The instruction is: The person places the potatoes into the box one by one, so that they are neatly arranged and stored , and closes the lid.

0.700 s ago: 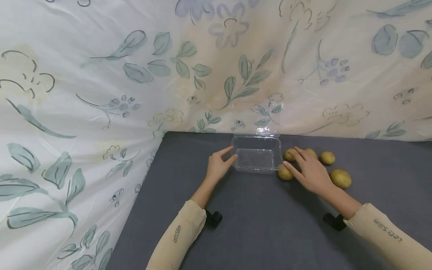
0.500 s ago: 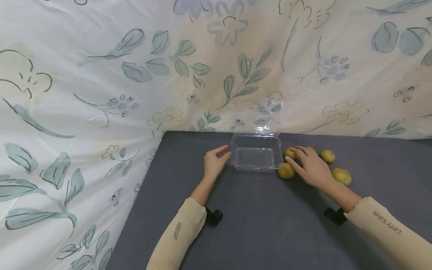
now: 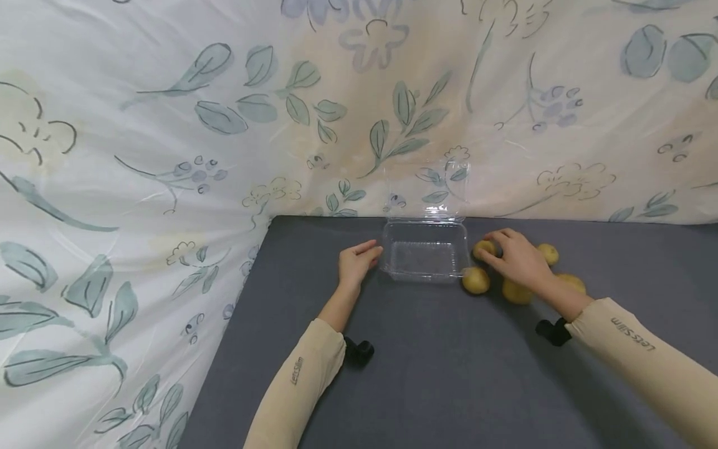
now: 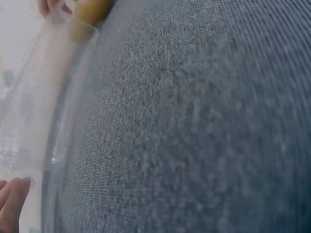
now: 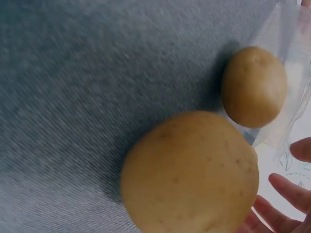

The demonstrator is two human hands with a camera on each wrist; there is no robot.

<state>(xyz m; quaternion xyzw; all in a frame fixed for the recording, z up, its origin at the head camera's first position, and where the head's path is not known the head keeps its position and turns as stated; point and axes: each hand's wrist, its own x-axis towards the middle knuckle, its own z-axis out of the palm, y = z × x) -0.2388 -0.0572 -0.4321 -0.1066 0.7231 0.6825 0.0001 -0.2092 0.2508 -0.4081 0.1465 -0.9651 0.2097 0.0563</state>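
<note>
Potatoes (image 3: pixel 475 280), five, lie on our desk (image 3: pixel 426 386) beside one clear box (image 3: pixel 425 276); our left hand (image 3: pixel 353 267) is relaxed, our right hand (image 3: pixel 520 259) touches one, grip unclear; both sleeves (image 3: pixel 653 358) read "Let'sSlim".

Grey tabletop (image 3: pixel 426 374), open clear container (image 3: pixel 426 257), several potatoes (image 3: pixel 475 281)

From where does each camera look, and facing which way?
Head: on head, facing forward and down at container, potatoes; left hand, right hand, sleeves show.
Left: on left wrist, facing across tabletop toward container; left hand lower left, right hand upper left.
Right: on right wrist, facing potatoes; right hand lower right, skin sliver upper right.
Wrist views share container and potato beside it.
</note>
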